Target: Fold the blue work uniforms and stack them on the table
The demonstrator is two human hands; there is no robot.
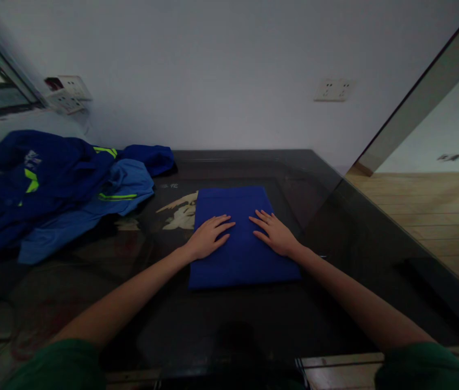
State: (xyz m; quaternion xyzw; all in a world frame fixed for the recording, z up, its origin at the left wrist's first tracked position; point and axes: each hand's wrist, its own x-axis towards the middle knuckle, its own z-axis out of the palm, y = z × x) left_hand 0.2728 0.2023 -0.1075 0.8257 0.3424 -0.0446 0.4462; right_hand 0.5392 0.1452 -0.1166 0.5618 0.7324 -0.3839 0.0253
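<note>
A blue cloth folded into a flat rectangle (237,265) lies in the middle of the dark glossy table (229,325). It looks like a folded garment, though its kind cannot be made out. My left hand (208,235) rests palm down on its left side, fingers stretched out and pointing inward. On the right side, my right hand (272,232) lies flat on the cloth with its fingers spread. A gap of bare blue cloth separates the two hands. Neither hand grips anything.
Crumpled blue work clothes (58,184) with yellow-green strips are heaped at the table's left. A dark flat object (448,292) lies by the right edge. Sockets (334,90) are set in the wall behind. Wooden floor (416,211) shows at right.
</note>
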